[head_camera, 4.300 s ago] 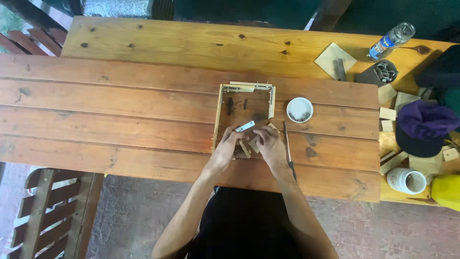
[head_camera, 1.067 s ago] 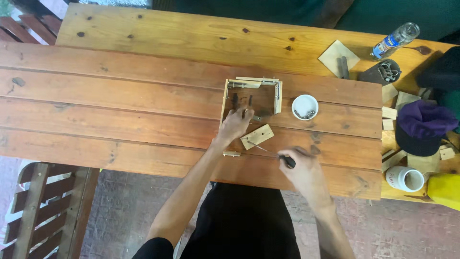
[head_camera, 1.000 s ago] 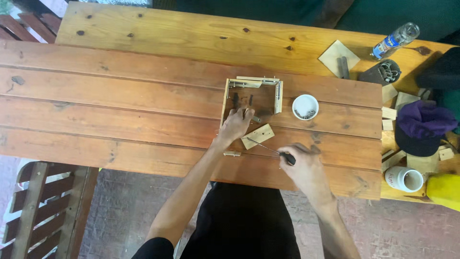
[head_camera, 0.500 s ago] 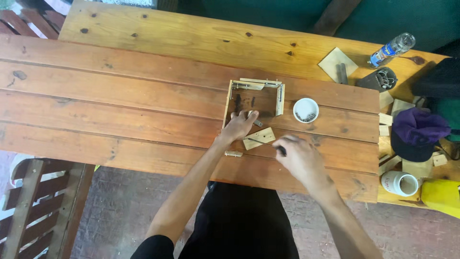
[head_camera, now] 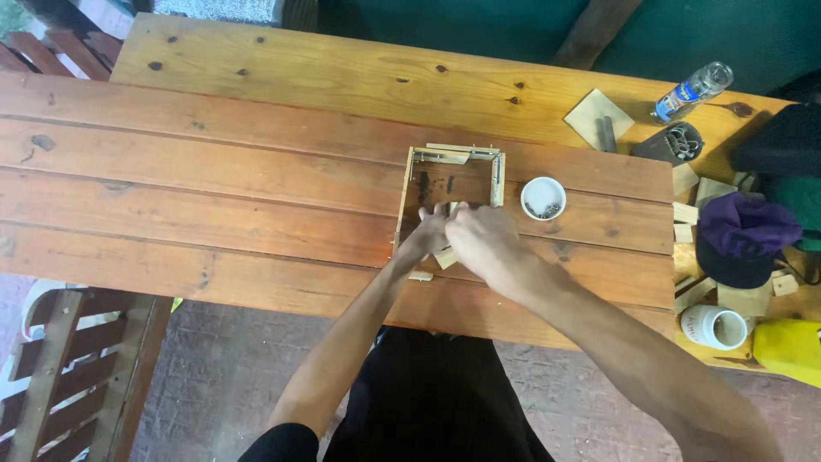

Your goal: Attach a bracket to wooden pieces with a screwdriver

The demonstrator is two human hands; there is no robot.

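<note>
Nearest the surface's (head_camera: 214,222) front edge, my left hand (head_camera: 425,237) and right hand (head_camera: 479,241) meet over a small wooden block (head_camera: 445,257). The right hand covers most of the block; I cannot tell whether either grip is clenched on it. A wood scrap (head_camera: 420,275) lies just below the left wrist. Just beyond the fingers sits the open wooden frame (head_camera: 453,156). A white cup (head_camera: 543,198) stands beside the frame's right side.

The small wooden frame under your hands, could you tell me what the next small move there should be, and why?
Probably seat the small wood piece against the frame. Both the left hand and the right hand meet over it at the frame's open near side, so it looks unplaced; what they grip is hidden.
</note>
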